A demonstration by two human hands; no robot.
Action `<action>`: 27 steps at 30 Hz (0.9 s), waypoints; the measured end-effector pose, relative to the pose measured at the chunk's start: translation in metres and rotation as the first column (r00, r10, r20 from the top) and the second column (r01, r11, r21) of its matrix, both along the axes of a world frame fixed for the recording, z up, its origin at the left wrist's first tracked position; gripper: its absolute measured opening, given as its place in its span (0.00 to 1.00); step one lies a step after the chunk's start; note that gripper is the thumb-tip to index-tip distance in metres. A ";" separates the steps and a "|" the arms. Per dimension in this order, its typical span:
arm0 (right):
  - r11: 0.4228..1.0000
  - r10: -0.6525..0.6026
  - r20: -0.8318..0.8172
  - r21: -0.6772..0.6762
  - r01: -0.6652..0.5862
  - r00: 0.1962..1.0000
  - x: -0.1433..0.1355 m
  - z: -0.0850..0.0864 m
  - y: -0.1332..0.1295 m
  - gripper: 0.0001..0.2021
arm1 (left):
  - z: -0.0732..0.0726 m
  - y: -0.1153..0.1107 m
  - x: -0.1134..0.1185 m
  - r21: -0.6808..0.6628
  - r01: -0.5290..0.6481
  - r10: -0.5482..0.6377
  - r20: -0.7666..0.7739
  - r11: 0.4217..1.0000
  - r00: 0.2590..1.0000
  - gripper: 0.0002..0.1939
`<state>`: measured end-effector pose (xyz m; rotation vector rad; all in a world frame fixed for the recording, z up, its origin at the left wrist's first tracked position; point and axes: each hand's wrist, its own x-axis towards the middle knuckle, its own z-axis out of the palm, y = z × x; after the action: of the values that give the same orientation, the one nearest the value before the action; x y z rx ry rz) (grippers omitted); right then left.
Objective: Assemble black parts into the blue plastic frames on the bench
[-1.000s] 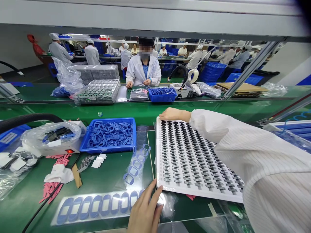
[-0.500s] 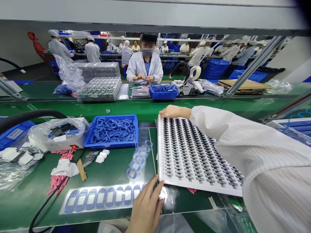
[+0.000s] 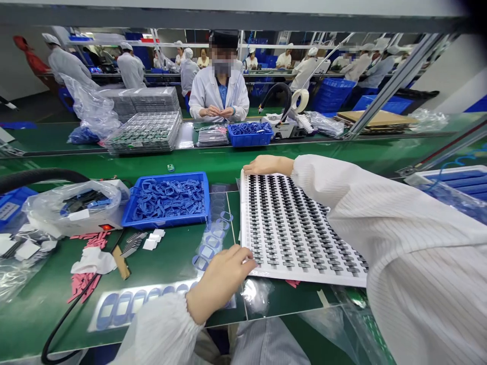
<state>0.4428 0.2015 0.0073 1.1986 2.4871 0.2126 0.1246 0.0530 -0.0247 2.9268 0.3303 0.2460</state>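
A white tray lies on the right side of the green bench, filled with rows of small black and metallic parts. At its near left corner is my left hand, with the thumb over the rim and the fingers along the side edge. My right hand grips the far left corner, its fingers wrapped over the edge. The right sleeve covers the tray's right part. Beside my left hand, a sheet of blue oval stickers runs partly under the wrist. A strip of clear film with blue ovals lies beyond it.
A blue bin of blue plastic frames stands left of the tray. Further left are a bag-covered device, pink strips and a black cable. Across the bench a person in a white coat sits behind a smaller blue bin.
My left hand has moved up and forward onto the tray's near left corner, its fingers now along the side. My right hand stays at the far corner. The whole view has shifted slightly.
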 end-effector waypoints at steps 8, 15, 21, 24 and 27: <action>0.992 -0.052 -0.006 0.119 0.053 0.999 -0.007 0.011 -0.028 0.17 | 0.034 0.013 0.040 0.195 0.410 -0.356 -0.261 0.891 0.897 0.08; 0.966 -0.046 -0.044 0.251 0.055 0.998 -0.023 0.030 -0.092 0.17 | 0.038 0.008 0.057 0.220 0.556 -0.477 -0.325 0.802 0.817 0.10; 0.907 -0.084 -0.367 0.357 0.224 0.926 -0.053 0.041 -0.170 0.15 | 0.043 0.022 0.066 0.182 0.624 -0.561 -0.299 0.760 0.772 0.13; 0.930 -0.051 -0.452 0.304 0.208 0.890 -0.076 0.036 -0.209 0.14 | 0.042 0.038 0.053 0.149 0.566 -0.528 -0.230 0.811 0.817 0.10; 0.970 0.047 -0.413 0.235 0.057 0.909 -0.099 0.025 -0.234 0.16 | 0.035 0.045 0.024 0.123 0.379 -0.363 -0.132 0.917 0.922 0.08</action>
<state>0.3441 -0.0326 0.0320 1.4813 2.8912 0.2934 0.1488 0.0978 0.0107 3.0747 -0.2447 0.0593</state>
